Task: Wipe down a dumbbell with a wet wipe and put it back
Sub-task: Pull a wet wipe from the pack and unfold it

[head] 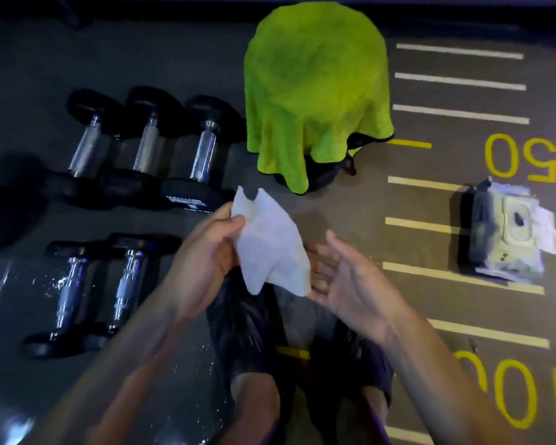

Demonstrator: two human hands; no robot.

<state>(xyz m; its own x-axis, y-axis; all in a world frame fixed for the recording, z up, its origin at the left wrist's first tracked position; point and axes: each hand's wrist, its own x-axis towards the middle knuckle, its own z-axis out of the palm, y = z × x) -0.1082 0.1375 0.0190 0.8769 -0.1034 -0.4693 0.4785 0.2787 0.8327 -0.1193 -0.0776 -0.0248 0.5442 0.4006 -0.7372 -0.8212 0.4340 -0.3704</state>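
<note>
We see the wet wipe [272, 242], a white, crumpled sheet, hanging in front of us between our two hands, its upper corner pinched by the thumb and fingers of our left hand [206, 248]. The lower edge of the wipe brushes the fingers of our right hand [350, 277], which is spread palm up with straight, relaxed fingers and grips nothing. The dumbbells lie on the dark floor [29, 59] to our left in two rows: three in the far row [148, 146] and two in the near row [90, 293], all with chrome handles and black ends, lying side by side close together. The nearest end of the far row's right dumbbell [199, 159] sits just beside our left hand. Ahead stands a black bag [321, 175] draped in a lime green towel [315, 88]. To the right, a pack of wipes [511, 232] rests on the white floor lines [459, 81], well apart from our hands. Bare floor lies between the two dumbbell rows and between the bag and the pack. Our knees [254, 390] show below the hands.
</note>
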